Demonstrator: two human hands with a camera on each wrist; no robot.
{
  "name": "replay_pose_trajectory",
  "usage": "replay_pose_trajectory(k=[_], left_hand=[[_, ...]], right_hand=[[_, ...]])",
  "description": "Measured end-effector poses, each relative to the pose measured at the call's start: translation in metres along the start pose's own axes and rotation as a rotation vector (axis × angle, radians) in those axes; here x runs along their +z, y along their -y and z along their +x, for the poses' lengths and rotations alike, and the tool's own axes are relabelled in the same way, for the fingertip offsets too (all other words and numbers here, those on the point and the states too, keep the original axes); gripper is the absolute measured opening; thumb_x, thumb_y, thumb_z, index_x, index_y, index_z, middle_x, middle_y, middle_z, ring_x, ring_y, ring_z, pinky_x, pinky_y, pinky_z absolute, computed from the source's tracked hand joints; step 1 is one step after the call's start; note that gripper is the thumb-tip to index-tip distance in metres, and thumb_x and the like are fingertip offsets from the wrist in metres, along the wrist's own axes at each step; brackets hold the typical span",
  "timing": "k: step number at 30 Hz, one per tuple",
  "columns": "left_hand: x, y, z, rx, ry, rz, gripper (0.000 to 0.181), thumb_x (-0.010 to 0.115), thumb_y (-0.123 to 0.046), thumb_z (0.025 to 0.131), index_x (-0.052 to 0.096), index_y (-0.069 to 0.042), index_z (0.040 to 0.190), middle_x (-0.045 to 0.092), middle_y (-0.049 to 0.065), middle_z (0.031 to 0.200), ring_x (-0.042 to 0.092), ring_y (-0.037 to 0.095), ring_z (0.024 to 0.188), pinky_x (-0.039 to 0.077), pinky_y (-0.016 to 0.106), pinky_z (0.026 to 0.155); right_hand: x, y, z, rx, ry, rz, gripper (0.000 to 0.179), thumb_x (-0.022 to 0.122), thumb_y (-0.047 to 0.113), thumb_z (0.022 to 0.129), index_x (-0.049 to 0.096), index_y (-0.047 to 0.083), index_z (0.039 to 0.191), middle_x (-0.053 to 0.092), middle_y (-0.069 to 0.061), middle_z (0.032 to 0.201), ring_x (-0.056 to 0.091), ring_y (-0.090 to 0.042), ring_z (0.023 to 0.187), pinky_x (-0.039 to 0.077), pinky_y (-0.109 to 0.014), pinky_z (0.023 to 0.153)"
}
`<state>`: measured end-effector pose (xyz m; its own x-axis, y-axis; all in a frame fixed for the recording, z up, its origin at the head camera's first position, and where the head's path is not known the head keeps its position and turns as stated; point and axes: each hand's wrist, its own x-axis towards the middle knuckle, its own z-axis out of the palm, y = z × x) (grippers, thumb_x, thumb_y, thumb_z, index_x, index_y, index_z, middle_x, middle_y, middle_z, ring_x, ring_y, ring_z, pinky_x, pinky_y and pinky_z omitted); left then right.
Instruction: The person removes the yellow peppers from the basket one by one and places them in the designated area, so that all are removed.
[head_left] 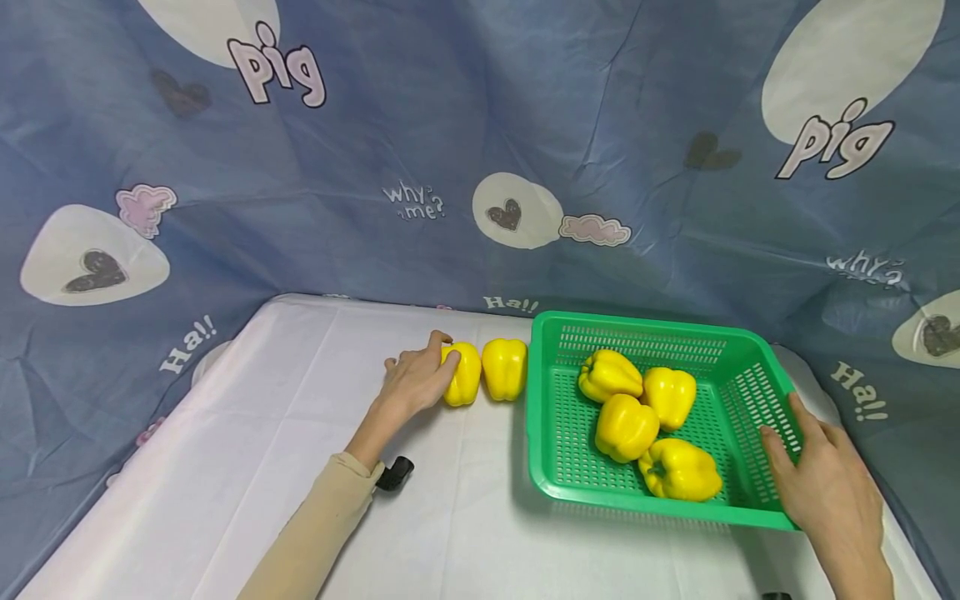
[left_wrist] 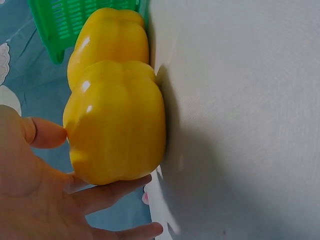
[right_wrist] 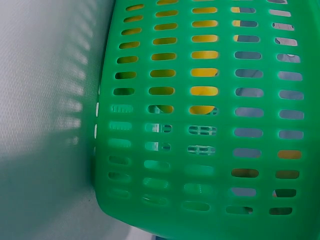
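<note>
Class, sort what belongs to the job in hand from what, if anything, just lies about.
Job in hand:
Green plastic basket, gripped by the right hand
Two yellow bell peppers outside it, one touched by the left hand
Four yellow bell peppers inside

Setting only:
White tablecloth
Blue printed backdrop

Green basket (head_left: 716,429) in every view

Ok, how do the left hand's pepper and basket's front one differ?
The left pepper is on the table, touched by the left hand; the front pepper is in the basket, no hand on it. The front pepper shows its stem end; the left pepper doesn't. Both are yellow.
</note>
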<state>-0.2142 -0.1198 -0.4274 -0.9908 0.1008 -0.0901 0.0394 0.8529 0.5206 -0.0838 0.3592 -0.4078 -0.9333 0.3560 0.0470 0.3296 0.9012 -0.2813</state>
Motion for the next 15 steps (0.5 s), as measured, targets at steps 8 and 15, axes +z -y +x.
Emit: replay_pose_trajectory(k=[8,15], left_hand=[[0.0033,-0.0027,0.0007,0.014,-0.004,-0.013,0.056,0.031,-0.044,0.109,0.048,-0.016,0.154,0.063,0.011,0.08,0.064,0.044,0.106,0.035,0.055,0.097],[0.0016,-0.0041,-0.0009,0.041,-0.056,0.012,0.057,0.036,-0.046,0.107,0.049,-0.018,0.155,0.069,0.021,0.138,0.059,0.054,0.128,0.033,0.067,0.108]], right_hand=[[0.0003,-0.0006,0.0002,0.002,0.008,-0.003,0.075,0.045,0.048,0.113,0.017,0.011,0.172,0.04,-0.047,0.15,0.05,-0.069,0.122,0.046,-0.077,0.089],[0.0,-0.0001,-0.0001,0.002,0.002,-0.002,0.074,0.046,0.047,0.113,0.018,0.011,0.172,0.04,-0.047,0.15,0.05,-0.069,0.122,0.046,-0.078,0.089]])
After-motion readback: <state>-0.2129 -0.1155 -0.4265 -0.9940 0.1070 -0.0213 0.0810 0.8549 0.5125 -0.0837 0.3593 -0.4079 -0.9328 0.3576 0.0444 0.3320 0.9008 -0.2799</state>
